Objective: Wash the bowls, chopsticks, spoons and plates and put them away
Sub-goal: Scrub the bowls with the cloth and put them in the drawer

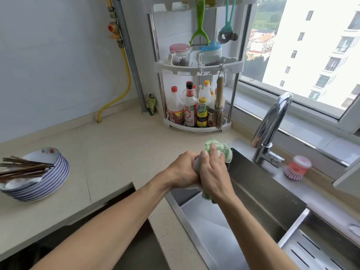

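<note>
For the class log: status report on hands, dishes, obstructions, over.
Both hands, left and right, grip green cloth over sink. Stacked plates, chopsticks unwashed on counter. Nothing blocking.

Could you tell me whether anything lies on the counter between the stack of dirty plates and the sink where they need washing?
Nothing visible does. The stack of plates, with chopsticks on top, sits at the left; the counter across to the sink is bare. Both hands, left hand and right hand, hold a green cloth over the sink.
</note>
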Action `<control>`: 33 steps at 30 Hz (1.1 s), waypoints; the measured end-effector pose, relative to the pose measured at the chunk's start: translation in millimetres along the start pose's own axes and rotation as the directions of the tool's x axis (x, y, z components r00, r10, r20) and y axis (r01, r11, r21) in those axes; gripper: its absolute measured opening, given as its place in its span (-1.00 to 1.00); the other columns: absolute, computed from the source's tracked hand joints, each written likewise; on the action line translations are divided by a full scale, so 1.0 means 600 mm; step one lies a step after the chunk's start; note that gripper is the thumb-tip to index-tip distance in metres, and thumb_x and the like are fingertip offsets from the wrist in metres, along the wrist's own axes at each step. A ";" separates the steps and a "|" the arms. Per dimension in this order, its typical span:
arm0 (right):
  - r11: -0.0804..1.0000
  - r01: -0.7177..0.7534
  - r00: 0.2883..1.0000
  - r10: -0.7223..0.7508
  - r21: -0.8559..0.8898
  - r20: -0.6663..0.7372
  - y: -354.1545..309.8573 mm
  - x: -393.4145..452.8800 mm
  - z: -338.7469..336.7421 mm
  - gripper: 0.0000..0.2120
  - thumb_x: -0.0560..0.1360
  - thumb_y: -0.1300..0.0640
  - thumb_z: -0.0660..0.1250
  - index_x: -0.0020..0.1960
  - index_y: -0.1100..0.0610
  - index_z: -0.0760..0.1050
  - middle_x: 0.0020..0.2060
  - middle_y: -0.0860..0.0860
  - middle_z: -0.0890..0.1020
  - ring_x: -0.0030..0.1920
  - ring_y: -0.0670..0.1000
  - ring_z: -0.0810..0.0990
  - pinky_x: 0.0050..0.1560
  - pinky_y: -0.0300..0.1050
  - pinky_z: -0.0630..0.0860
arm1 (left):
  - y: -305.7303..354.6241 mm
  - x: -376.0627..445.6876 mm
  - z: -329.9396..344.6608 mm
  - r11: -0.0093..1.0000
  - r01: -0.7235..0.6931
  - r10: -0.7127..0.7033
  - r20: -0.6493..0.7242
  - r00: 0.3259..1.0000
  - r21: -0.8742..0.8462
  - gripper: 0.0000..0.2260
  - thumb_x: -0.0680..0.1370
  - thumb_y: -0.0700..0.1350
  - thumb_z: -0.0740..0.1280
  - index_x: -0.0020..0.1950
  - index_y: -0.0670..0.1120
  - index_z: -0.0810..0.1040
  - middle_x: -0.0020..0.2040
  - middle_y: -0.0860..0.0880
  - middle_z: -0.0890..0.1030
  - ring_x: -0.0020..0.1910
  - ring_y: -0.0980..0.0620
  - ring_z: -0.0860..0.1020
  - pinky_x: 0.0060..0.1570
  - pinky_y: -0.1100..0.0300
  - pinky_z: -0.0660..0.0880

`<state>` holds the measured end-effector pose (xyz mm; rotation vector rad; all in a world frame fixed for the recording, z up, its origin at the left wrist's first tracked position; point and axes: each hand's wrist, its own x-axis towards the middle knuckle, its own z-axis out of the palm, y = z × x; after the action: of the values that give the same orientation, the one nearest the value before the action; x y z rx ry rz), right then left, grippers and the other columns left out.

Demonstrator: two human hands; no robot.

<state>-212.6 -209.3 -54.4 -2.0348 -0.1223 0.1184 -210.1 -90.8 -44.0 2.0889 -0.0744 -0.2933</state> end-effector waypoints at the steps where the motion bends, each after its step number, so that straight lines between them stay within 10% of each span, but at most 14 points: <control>1: 0.999 0.011 1.000 -0.010 0.051 -0.025 0.005 0.006 0.001 -0.54 0.68 -0.10 -0.03 0.52 0.01 0.27 0.46 0.17 0.32 0.40 0.16 0.38 0.44 0.05 0.27 | 0.004 -0.003 -0.003 1.000 0.000 0.000 0.034 0.999 0.010 -0.76 0.38 -0.39 0.49 0.01 -0.21 0.63 -0.09 -0.11 0.68 -0.14 -0.04 0.67 -0.17 0.12 0.65; 6: 0.644 -0.456 0.889 0.368 0.614 0.273 0.046 0.068 -0.043 -0.49 0.60 -0.24 0.15 0.24 0.16 0.54 0.01 0.28 0.68 -0.09 0.26 0.69 -0.08 0.17 0.64 | 0.018 -0.029 -0.031 0.996 -0.014 0.028 0.170 0.985 -0.084 -0.60 0.30 -0.27 0.60 0.07 -0.06 0.61 0.02 -0.08 0.65 -0.01 -0.08 0.66 -0.06 0.05 0.65; 10: 0.500 -0.508 0.855 0.391 0.702 0.341 0.051 0.061 -0.018 -0.46 0.61 -0.25 0.13 0.24 0.19 0.51 0.10 0.28 0.65 0.03 0.28 0.66 -0.16 0.16 0.65 | 0.001 -0.028 -0.023 0.852 0.009 -0.076 -0.108 0.991 -0.523 -0.47 0.22 -0.21 0.58 0.18 -0.16 0.60 0.12 -0.21 0.65 0.11 -0.24 0.62 -0.04 -0.10 0.64; 13: 0.610 -0.330 0.910 0.408 0.720 0.072 0.035 0.043 0.010 -0.59 0.63 -0.22 0.12 0.04 0.06 0.57 0.04 0.23 0.66 0.02 0.25 0.66 0.07 0.29 0.60 | 0.001 -0.018 -0.008 0.692 -0.049 -0.218 -0.273 0.937 -0.720 -0.37 0.12 -0.18 0.63 0.18 -0.19 0.59 0.12 -0.23 0.66 0.10 -0.27 0.63 0.02 -0.24 0.62; 18: 0.782 -0.084 0.961 0.228 0.617 -0.158 0.022 0.011 0.041 -0.43 0.45 -0.40 0.04 0.13 -0.02 0.55 0.09 0.11 0.62 0.11 0.12 0.62 0.18 0.24 0.54 | 0.017 -0.011 0.011 0.746 -0.115 -0.238 -0.424 0.874 -0.656 -0.70 0.32 -0.39 0.56 -0.05 -0.13 0.62 -0.11 -0.12 0.70 -0.11 -0.14 0.69 -0.11 -0.07 0.66; 22: 0.874 0.043 0.978 0.063 0.485 -0.200 0.005 -0.001 0.055 -0.33 0.52 -0.33 -0.05 0.46 -0.01 0.39 0.34 0.01 0.49 0.36 0.03 0.45 0.44 0.12 0.33 | 0.023 -0.005 0.014 0.795 -0.062 -0.285 -0.462 0.840 -0.603 -0.70 0.32 -0.35 0.58 -0.07 -0.10 0.60 -0.09 -0.12 0.69 -0.10 -0.10 0.68 -0.16 0.07 0.66; 27: 0.936 0.103 0.993 -0.075 0.336 -0.096 0.011 0.057 -0.006 -0.52 0.64 -0.16 -0.01 0.22 0.02 0.60 0.15 0.03 0.63 0.15 0.01 0.57 0.28 0.11 0.47 | 0.021 -0.027 0.003 0.899 0.084 -0.208 -0.249 0.946 -0.431 -0.67 0.33 -0.33 0.58 0.03 -0.18 0.62 -0.09 -0.13 0.69 -0.11 -0.08 0.67 -0.16 0.07 0.65; 33: 0.933 0.237 0.965 -0.259 0.270 0.049 0.021 0.052 -0.002 -0.57 0.64 -0.16 0.07 0.40 -0.07 0.49 0.38 -0.05 0.48 0.34 -0.06 0.45 0.39 -0.07 0.35 | 0.019 -0.035 -0.032 0.952 0.084 -0.113 -0.083 0.990 -0.294 -0.69 0.36 -0.40 0.51 0.07 -0.20 0.61 -0.07 -0.13 0.68 -0.08 -0.08 0.67 -0.19 0.14 0.62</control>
<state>-181.3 -211.8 -66.3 -1.7342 -0.3954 0.0571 -224.9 -77.0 -21.0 1.8142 0.1267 -0.2448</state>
